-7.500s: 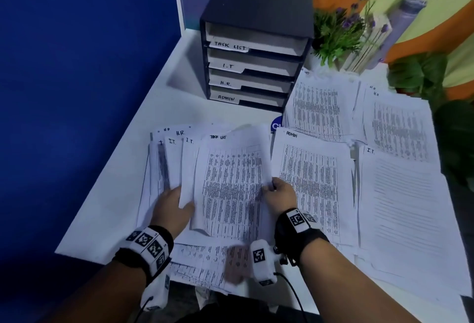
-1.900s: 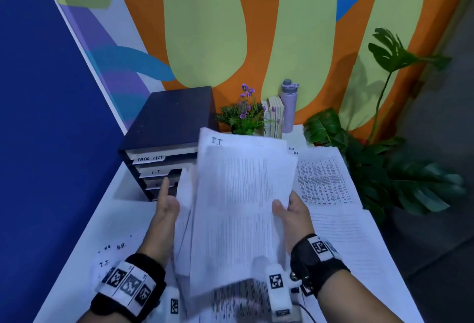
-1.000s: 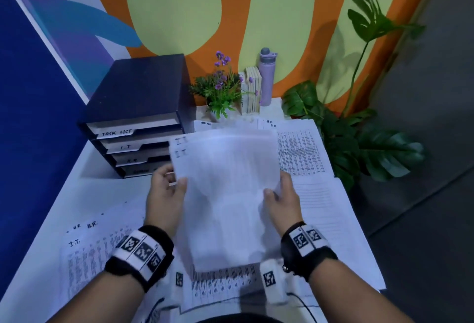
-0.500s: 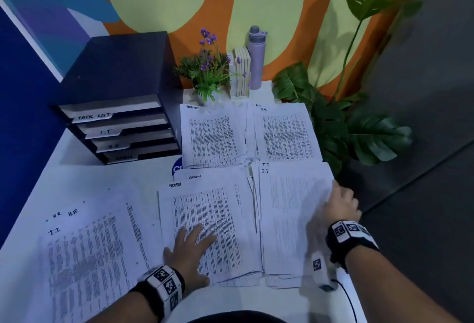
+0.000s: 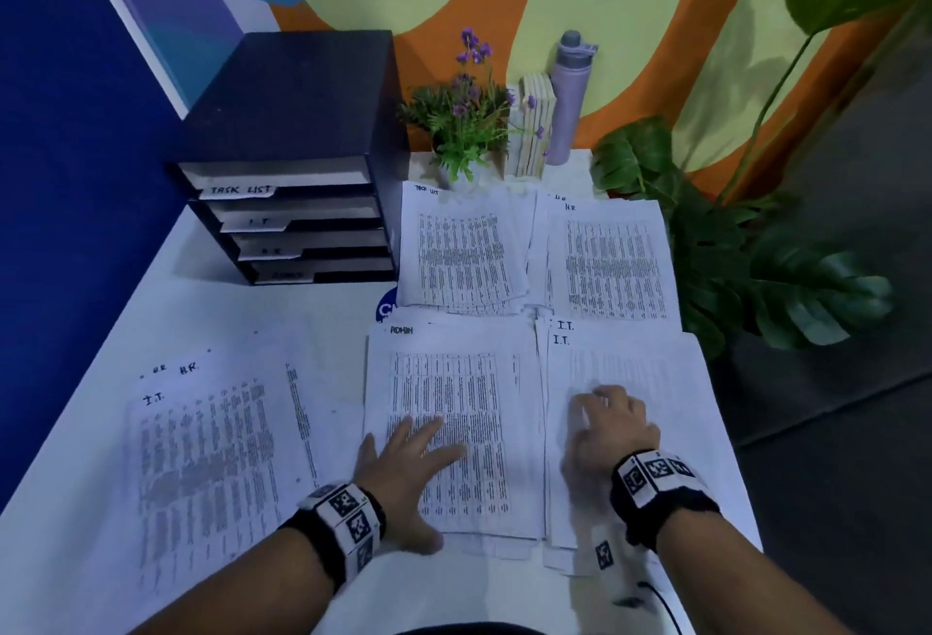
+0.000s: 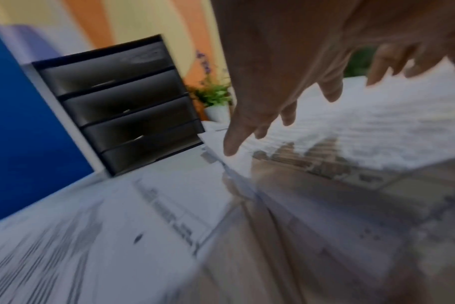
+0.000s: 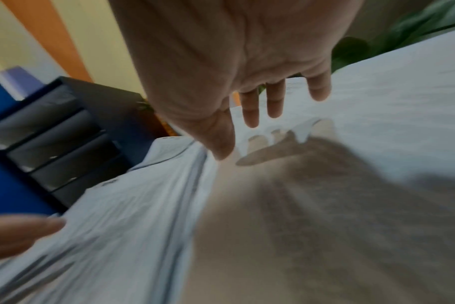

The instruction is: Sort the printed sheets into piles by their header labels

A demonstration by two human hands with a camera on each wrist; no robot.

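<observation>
A blue wall point(image 5: 75, 180) is standing along the far left; beside it a black drawer unit point(image 5: 297, 130) is sitting at the back of the white table point(image 5: 282, 311), its four drawers tagged with paper labels, the top one reading TASK LIST; a loose unsorted spread of sheets point(image 5: 212, 453), headed I.T. and H.R., is lying on the table's left part, well apart from both hands; the ADMIN pile point(image 5: 454, 382) is lying next to it, and the left hand point(image 5: 408, 473) is resting flat on it with fingers straight and splayed wide; behind that pile the TASK LIST pile point(image 5: 461, 251) is lying just beside the drawer unit, with a small flowering plant point(image 5: 466, 125), a few books point(image 5: 534, 125) and a lilac bottle point(image 5: 567, 99) standing behind it; the H.R. pile point(image 5: 607, 256) is lying to its right; in front, the I.T. pile point(image 5: 630, 372) is carrying the right hand point(image 5: 607, 427), which is lying palm down with fingers relaxed and holding nothing; a large leafy plant point(image 5: 756, 256) is crowding the table's right edge.

The head view alone is showing the header labels; the left wrist view, blurred, is showing the left hand point(image 6: 286, 72) from below, fingertips just above the paper; the right wrist view is showing the right hand point(image 7: 234, 61) likewise spread, its shadow falling on the sheets.
</observation>
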